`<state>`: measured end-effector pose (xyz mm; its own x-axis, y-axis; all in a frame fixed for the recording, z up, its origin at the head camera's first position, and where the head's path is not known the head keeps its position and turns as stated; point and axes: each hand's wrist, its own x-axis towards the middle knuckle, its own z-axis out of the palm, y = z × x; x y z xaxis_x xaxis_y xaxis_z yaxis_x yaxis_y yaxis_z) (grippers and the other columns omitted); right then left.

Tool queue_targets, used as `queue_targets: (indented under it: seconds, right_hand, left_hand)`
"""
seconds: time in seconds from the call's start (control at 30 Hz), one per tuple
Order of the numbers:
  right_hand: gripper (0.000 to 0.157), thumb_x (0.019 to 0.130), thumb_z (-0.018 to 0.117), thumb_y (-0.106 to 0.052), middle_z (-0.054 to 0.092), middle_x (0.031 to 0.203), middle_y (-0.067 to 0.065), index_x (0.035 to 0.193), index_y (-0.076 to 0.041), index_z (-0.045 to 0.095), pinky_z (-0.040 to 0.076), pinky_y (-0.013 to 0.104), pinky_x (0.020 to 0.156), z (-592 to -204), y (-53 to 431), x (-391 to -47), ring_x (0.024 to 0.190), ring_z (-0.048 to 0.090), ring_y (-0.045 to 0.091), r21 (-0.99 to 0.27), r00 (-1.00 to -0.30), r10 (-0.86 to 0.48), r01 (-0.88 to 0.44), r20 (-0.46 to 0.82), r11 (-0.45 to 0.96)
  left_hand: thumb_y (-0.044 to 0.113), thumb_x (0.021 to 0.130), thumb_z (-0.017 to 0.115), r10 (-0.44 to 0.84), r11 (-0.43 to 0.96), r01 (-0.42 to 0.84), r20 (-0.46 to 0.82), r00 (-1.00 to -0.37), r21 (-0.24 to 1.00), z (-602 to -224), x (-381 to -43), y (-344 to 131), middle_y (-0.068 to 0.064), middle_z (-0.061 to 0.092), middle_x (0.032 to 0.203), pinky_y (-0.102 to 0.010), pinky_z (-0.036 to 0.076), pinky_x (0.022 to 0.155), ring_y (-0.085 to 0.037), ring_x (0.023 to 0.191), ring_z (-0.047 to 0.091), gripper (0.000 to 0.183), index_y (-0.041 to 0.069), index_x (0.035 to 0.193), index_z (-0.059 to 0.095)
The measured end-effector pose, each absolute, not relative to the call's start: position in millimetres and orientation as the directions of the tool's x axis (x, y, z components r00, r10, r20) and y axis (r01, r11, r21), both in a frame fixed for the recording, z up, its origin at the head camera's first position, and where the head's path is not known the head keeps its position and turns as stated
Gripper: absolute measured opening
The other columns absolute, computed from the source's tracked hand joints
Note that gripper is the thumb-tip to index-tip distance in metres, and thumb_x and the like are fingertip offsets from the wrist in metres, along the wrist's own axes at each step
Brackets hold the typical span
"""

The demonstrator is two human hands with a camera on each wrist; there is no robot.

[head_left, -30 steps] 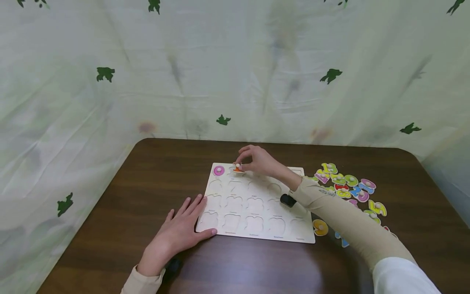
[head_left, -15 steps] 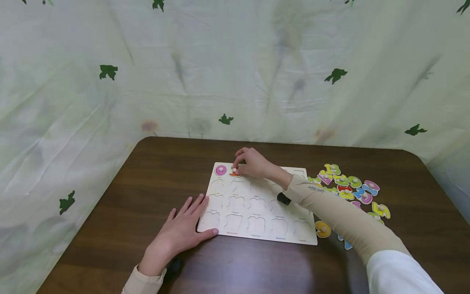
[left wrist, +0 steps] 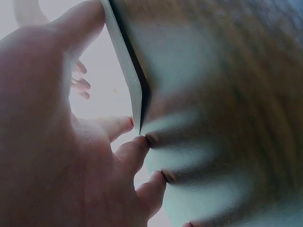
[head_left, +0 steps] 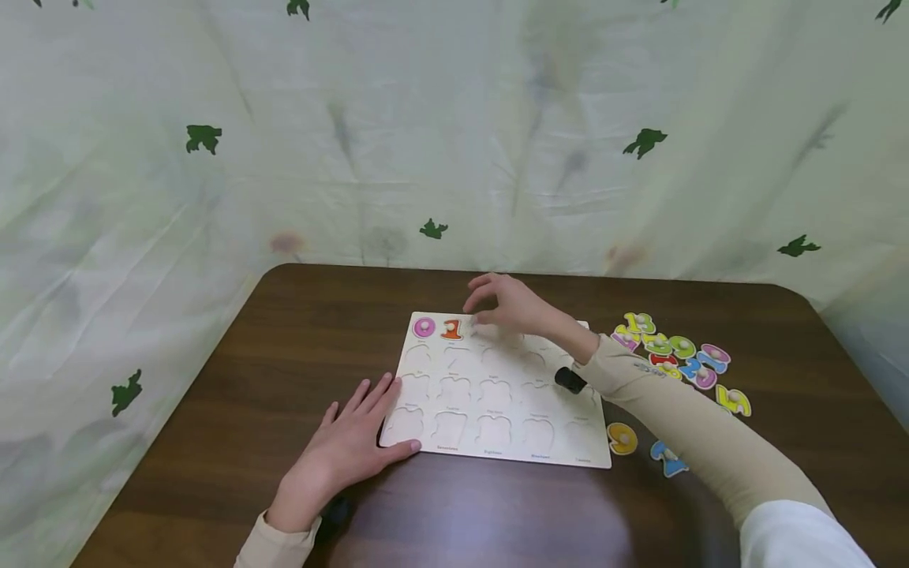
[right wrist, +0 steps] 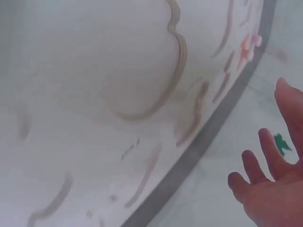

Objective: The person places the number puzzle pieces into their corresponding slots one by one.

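A white number puzzle board (head_left: 472,443) with rows of shaped recesses lies on the table. In its top-left corner sit a pink 0 piece (head_left: 424,327) and an orange 1 piece (head_left: 450,330), each with a small knob. My left hand (head_left: 346,443) rests spread at the board's left corner, thumb on the front edge and fingertips along the left edge. Above the board's far edge, just right of the 1, hovers my right hand (head_left: 513,304), fingers loosely bent and holding nothing. In the right wrist view its fingers (right wrist: 272,151) stand apart from the board.
Several colourful number pieces (head_left: 683,347) lie in a loose pile right of the board. Nearer me are an orange-yellow piece (head_left: 622,439) and a blue piece (head_left: 669,457). A dark wooden table (head_left: 213,379) carries everything, with a pale leaf-patterned cloth (head_left: 454,142) behind it.
The right hand has pressed the orange 1 into the top row, let it go, and lifted off to the right. My left hand stays at the board's corner.
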<state>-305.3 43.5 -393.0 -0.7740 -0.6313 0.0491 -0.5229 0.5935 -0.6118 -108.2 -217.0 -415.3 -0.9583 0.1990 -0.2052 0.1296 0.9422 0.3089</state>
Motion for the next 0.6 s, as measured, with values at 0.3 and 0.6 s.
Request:
queue_targets:
  seconds: [0.3,0.6]
  right_hand:
    - [0.019,0.090,0.074,-0.019,0.051,0.142,0.004,0.108,-0.014,0.076,0.039,0.045,0.104,-370.9,90.9,-282.2,0.134,0.042,0.026,-0.637,-0.789,-0.607,-0.517,0.095,0.572]
    - [0.017,0.088,0.076,-0.020,0.053,0.140,0.003,0.106,-0.019,0.076,0.043,0.048,0.098,-357.6,140.5,-239.5,0.130,0.045,0.028,-0.616,-0.805,-0.585,-0.512,0.101,0.598]
  left_hand:
    - [0.071,0.085,0.057,0.205,0.940,0.138,-0.194,-0.959,0.311,-412.9,-107.9,-217.5,-0.004,0.019,0.163,-0.071,0.014,0.107,-0.036,0.148,0.015,0.096,0.018,0.158,0.025]
    - [0.072,0.084,0.057,0.207,0.937,0.135,-0.201,-0.957,0.321,-411.2,-106.6,-216.1,-0.006,0.019,0.163,-0.071,0.014,0.107,-0.038,0.147,0.016,0.097,0.017,0.158,0.025]
